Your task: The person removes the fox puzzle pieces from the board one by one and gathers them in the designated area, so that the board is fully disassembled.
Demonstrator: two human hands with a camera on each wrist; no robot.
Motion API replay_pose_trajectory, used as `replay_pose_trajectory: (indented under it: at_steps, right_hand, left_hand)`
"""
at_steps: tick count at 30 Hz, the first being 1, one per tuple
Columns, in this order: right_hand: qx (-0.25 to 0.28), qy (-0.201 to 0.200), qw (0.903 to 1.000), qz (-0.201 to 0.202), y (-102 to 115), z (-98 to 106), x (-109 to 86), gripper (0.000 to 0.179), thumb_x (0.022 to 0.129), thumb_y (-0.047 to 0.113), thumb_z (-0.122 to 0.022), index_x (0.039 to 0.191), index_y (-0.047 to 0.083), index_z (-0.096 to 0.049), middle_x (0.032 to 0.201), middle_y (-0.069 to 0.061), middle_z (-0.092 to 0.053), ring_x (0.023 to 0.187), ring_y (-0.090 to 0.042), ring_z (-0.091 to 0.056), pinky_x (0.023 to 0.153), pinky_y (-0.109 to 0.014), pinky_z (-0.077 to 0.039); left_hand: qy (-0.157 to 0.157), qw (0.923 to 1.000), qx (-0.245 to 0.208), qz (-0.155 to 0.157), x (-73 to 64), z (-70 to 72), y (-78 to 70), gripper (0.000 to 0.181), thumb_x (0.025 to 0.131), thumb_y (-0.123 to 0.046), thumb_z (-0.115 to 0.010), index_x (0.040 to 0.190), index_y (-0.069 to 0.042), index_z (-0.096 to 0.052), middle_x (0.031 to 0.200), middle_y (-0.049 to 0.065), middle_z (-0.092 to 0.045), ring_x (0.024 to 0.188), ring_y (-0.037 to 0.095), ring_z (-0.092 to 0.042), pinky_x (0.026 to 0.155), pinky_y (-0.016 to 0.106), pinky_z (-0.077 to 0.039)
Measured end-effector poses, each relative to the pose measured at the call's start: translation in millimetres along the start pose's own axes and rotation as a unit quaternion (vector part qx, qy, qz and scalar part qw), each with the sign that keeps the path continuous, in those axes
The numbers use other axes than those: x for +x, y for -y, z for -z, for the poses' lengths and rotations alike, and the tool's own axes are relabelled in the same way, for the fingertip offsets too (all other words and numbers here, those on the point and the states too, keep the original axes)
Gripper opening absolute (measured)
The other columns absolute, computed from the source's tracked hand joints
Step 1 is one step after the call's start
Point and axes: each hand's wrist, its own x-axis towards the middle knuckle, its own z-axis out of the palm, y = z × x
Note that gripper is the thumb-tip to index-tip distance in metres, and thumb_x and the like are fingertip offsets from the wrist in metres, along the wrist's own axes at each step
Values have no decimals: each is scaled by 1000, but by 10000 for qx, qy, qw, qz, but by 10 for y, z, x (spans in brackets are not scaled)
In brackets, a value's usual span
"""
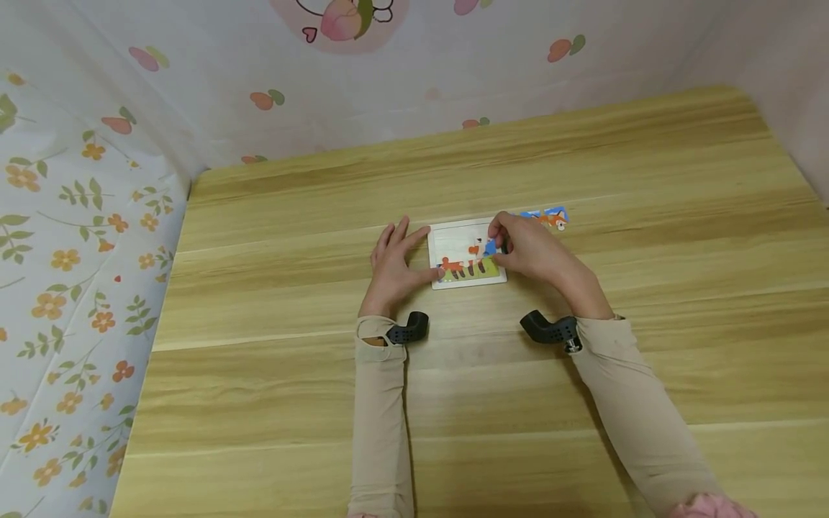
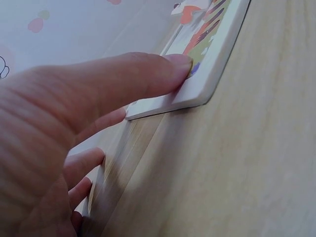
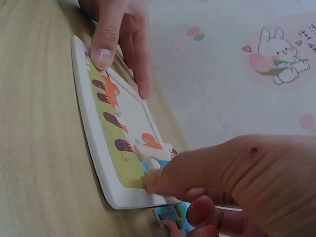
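Observation:
A white-rimmed jigsaw puzzle tray [image 1: 469,283] lies flat on the table. Along its near side, joined pieces [image 1: 463,270] show orange striped legs on green grass. My left hand [image 1: 391,270] is spread at the tray's left end, thumb pressing on the near left corner and the other fingers extended. At the right end, my right hand [image 1: 537,248] pinches a puzzle piece [image 3: 151,142] with white, orange and blue on it. That piece sits tilted over the tray, beside the green row, and is partly covered by the thumb and fingers.
Beyond the right hand, more puzzle pieces [image 1: 555,216] in blue and orange lie on the wooden table [image 1: 291,288], partly hidden by that hand. Black wrist cameras [image 1: 549,329] jut inward from both sleeves. Patterned curtains [image 1: 414,79] hang behind and to the left.

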Motion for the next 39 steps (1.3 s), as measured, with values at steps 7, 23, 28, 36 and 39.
replay_pose_trajectory:
  at_steps: [7,23,28,36,39]
  right_hand:
    - [71,-165,9998,-4,-46,86,-27,26,76,-1,-65,99,-3,-52,85,-13,-57,70,-22,-50,64,-34,-40]
    - [115,-282,9984,-472,-159,280,-132,30,76,1,-65,103,0,-51,90,-14,-55,75,-25,-51,68,-37,-41]
    - [192,-236,9974,-655,-178,326,-157,32,76,2,-64,105,-1,-51,92,-15,-55,78,-26,-52,70,-36,-41]
    - [172,-243,9972,-685,-200,347,-164,31,76,2,-65,104,-2,-51,90,-15,-55,77,-26,-51,68,-35,-40]
    - [149,-216,9973,-678,-207,349,-166,31,77,2,-65,104,-2,-51,90,-15,-56,78,-26,-51,69,-36,-41]
  left_hand:
    - [-16,10000,-63,1,-3,-2,6,74,70,-25,-80,138,-21,-48,154,0,-17,140,18,-2,108,44,-2]
    - [-37,10000,-58,-11,-1,-9,17,74,71,-25,-79,138,-21,-48,154,1,-18,139,17,-2,108,43,-2]
    - [-45,10000,-72,-2,-4,-4,8,74,70,-25,-79,137,-20,-49,154,0,-18,139,17,-3,108,43,-2]
    - [-67,10000,-64,-18,0,-4,-1,74,70,-25,-79,137,-20,-49,153,0,-19,139,17,-3,107,43,-3]
    - [-72,9999,-70,-16,4,-8,-1,74,70,-25,-79,137,-20,-49,153,1,-19,139,17,-4,107,43,-3]
